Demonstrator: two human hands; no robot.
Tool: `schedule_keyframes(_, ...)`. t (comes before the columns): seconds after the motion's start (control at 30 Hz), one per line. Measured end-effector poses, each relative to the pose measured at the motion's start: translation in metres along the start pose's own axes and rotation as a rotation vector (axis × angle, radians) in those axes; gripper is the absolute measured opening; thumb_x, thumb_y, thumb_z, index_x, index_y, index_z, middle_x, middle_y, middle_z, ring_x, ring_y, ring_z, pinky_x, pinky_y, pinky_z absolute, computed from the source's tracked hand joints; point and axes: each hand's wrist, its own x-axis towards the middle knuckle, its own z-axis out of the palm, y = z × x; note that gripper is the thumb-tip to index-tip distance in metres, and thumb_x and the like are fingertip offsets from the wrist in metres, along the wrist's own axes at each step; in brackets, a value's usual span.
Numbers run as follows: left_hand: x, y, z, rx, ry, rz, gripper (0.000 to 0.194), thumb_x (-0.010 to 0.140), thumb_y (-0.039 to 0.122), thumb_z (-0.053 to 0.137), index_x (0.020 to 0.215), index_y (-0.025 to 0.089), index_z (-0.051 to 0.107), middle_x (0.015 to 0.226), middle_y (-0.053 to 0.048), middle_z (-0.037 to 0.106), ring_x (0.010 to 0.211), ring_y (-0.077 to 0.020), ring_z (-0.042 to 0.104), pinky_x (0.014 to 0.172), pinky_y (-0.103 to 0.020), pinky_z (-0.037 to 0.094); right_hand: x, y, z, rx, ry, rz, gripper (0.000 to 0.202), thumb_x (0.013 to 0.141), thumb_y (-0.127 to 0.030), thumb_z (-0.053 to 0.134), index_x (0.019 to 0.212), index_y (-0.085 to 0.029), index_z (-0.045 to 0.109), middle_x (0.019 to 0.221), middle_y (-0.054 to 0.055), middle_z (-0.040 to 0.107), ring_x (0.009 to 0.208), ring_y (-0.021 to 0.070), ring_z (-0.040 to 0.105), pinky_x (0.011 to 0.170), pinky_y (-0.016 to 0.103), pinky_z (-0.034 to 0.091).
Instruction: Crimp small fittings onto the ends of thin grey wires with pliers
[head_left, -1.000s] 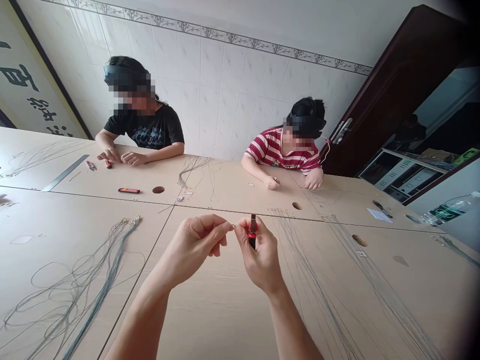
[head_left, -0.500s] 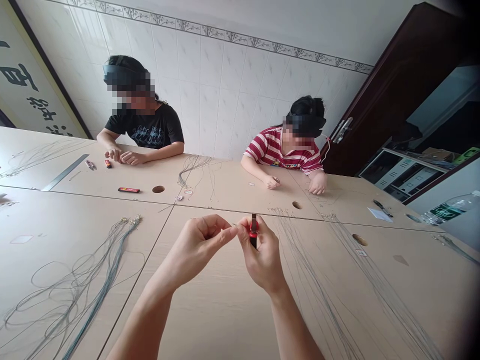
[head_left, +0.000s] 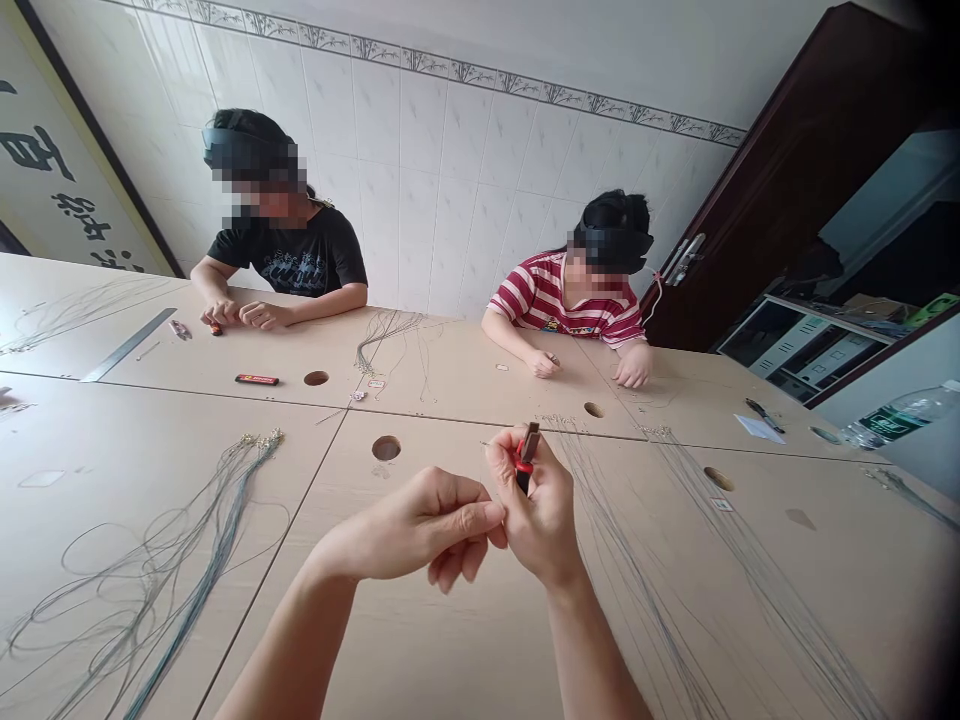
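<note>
My right hand (head_left: 536, 510) is closed around small pliers (head_left: 527, 462) with red and black handles, their metal jaws pointing up. Close against its thumb side, my left hand (head_left: 427, 525) pinches with thumb and forefinger; what lies between those fingertips is too small to make out. Both hands are raised over the wooden table (head_left: 405, 640). To the left lies a bundle of grey-green cords (head_left: 225, 530) with metal ends. Thin cords (head_left: 630, 550) stretch along the table to the right of my right hand.
Across the table sit a person in black (head_left: 292, 250) and a person in a striped shirt (head_left: 562, 295). A red-black lighter (head_left: 256, 380), a metal ruler (head_left: 131, 343), a pen (head_left: 763, 414) and a bottle (head_left: 900, 417) lie on the table, which has round holes.
My left hand has moved down and its lower fingers have spread below the pinch. The pliers in my right hand have shifted slightly right and tilted. A table hole now shows above my left hand.
</note>
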Motion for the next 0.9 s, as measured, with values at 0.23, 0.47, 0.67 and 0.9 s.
schedule_keyframes(0.23, 0.006, -0.004, -0.006, 0.078, 0.137, 0.076, 0.043, 0.096, 0.048, 0.046, 0.080, 0.014, 0.068, 0.099, -0.008, 0.070, 0.094, -0.0193, 0.064, 0.091, -0.033, 0.048, -0.001, -0.004, -0.005, -0.029, 0.045, -0.121, 0.017, 0.096, -0.022, 0.049, 0.079, -0.021, 0.046, 0.067, -0.005, 0.044, 0.057, 0.0088, 0.041, 0.055, 0.022, 0.036)
schedule_keyframes(0.47, -0.001, 0.000, -0.005, 0.186, -0.117, 0.102, 0.043, 0.097, 0.045, 0.044, 0.099, 0.017, 0.076, 0.123, -0.010, 0.067, 0.102, -0.0217, 0.065, 0.092, -0.032, 0.049, 0.001, -0.001, -0.006, -0.041, 0.073, -0.111, 0.016, 0.096, -0.021, 0.049, 0.080, -0.021, 0.047, 0.068, -0.005, 0.043, 0.059, 0.0093, 0.040, 0.056, 0.022, 0.035)
schedule_keyframes(0.67, -0.013, 0.008, 0.008, -0.211, -0.398, 0.358, 0.044, 0.096, 0.043, 0.048, 0.097, 0.012, 0.079, 0.106, -0.018, 0.075, 0.096, -0.0292, 0.072, 0.085, -0.037, 0.057, 0.002, 0.004, 0.000, 0.002, 0.074, -0.060, 0.019, 0.095, -0.021, 0.049, 0.077, -0.021, 0.046, 0.067, -0.005, 0.038, 0.059, 0.0097, 0.035, 0.055, 0.023, 0.032)
schedule_keyframes(0.9, -0.008, 0.021, 0.032, -0.736, 0.696, 0.857, 0.058, 0.103, 0.042, 0.024, 0.092, 0.031, 0.079, 0.109, 0.002, 0.076, 0.105, -0.0168, 0.070, 0.090, -0.026, 0.057, -0.002, 0.001, 0.009, 0.035, 0.059, -0.073, 0.017, 0.094, -0.021, 0.048, 0.078, -0.021, 0.045, 0.068, -0.004, 0.042, 0.060, 0.0104, 0.038, 0.056, 0.024, 0.032)
